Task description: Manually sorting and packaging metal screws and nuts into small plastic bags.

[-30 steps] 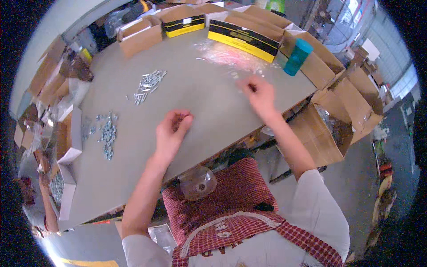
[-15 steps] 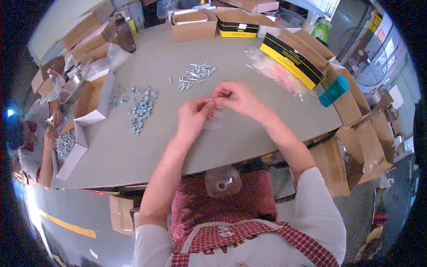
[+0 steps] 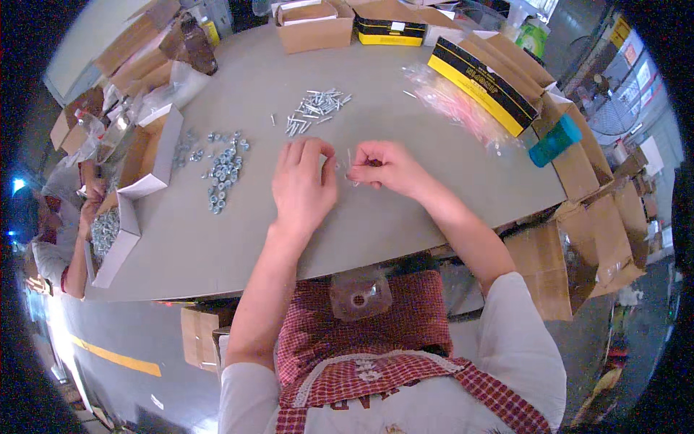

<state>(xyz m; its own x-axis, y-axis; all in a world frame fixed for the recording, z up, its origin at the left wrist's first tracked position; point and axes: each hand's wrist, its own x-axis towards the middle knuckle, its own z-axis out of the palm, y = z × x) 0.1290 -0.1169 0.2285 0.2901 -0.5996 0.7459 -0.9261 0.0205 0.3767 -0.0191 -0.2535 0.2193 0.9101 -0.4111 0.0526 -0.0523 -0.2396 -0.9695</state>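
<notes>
My right hand (image 3: 387, 171) pinches a thin, clear piece of plastic (image 3: 349, 156) over the table, its edge standing up past the fingertips. Close beside it, my left hand (image 3: 305, 179) has its fingers curled, thumb toward the index finger; what sits between them is too small to make out. Beyond the hands lies a heap of slim silvery metal pins (image 3: 316, 110). Left of my left hand is a loose spread of shiny metal nuts (image 3: 227, 171). Flat, clear plastic bags with a pinkish tint (image 3: 455, 105) lie to the right.
A black and yellow carton (image 3: 483, 87) and a teal cylinder (image 3: 555, 142) stand along the right edge of the grey table (image 3: 434, 210). At left, a white-sided box (image 3: 116, 239) holds metal parts near another person's arm (image 3: 79, 246). More cartons (image 3: 314, 32) line the back.
My hands were together at the fingertips; now a small gap parts them. The left hand has turned more back-up, and the plastic's edge shows at the right fingers.
</notes>
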